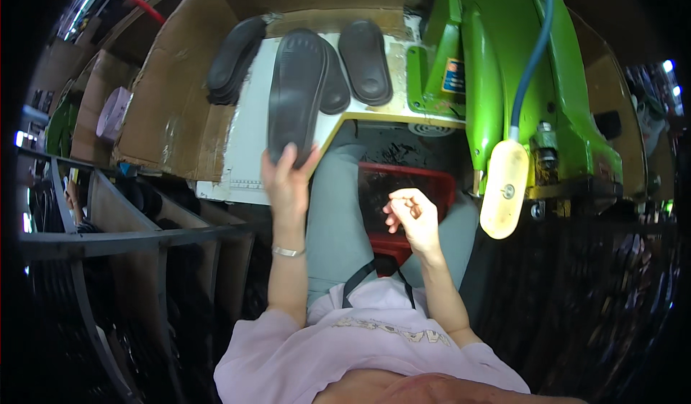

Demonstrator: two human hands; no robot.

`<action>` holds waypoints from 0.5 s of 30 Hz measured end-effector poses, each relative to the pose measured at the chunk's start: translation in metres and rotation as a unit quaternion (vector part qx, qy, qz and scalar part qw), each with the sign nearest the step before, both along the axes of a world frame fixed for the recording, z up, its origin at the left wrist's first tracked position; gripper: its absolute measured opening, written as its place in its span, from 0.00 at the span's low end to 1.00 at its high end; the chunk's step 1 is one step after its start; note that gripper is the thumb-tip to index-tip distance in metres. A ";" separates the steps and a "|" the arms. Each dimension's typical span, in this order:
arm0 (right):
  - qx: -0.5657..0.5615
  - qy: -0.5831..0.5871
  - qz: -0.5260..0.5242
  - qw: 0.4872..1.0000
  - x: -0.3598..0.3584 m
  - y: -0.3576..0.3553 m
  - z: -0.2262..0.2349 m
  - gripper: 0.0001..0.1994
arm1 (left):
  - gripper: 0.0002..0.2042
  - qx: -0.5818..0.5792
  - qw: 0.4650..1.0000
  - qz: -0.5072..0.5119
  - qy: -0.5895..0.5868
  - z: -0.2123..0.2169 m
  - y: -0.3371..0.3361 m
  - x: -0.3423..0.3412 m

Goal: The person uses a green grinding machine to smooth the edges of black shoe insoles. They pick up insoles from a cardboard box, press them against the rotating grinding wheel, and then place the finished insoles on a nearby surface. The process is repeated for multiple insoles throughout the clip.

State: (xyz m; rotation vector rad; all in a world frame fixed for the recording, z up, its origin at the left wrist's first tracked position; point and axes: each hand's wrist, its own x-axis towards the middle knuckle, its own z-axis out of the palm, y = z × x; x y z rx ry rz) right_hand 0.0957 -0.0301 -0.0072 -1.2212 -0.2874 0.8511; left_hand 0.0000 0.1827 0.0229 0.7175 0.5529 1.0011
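My left hand [289,181] grips the near end of a dark grey shoe sole [296,80], its fingers lying over the top and the thumb along the right edge. This long sole slants away from me above the white worktop and partly covers a second dark sole [334,83]. Further right on the worktop lies a single sole [364,62], and to the left sits a stack of similar soles [236,62]. My right hand [412,217] hovers over my lap, fingers curled in toward the thumb; whether anything is between them is hidden.
A green machine [547,80] stands at right, with a blue hose [536,58] and a pale yellow oval pad [506,191] hanging in front. Cardboard walls [176,87] surround the white worktop [248,145]. Below is a red bin [407,181]; at lower left, a divided rack [144,238].
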 end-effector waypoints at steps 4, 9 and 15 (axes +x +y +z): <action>-0.002 -0.025 -0.006 1.000 0.006 -0.001 -0.003 0.06 | 0.23 0.027 0.999 0.023 0.023 -0.027 0.037 0.084; -0.019 -0.011 -0.016 1.000 0.005 -0.011 -0.008 0.06 | 0.42 0.110 0.938 -0.040 0.327 -0.032 0.049 0.108; -0.053 0.021 -0.018 0.998 0.000 -0.025 -0.026 0.06 | 0.33 0.350 0.727 0.057 0.588 -0.031 0.127 0.061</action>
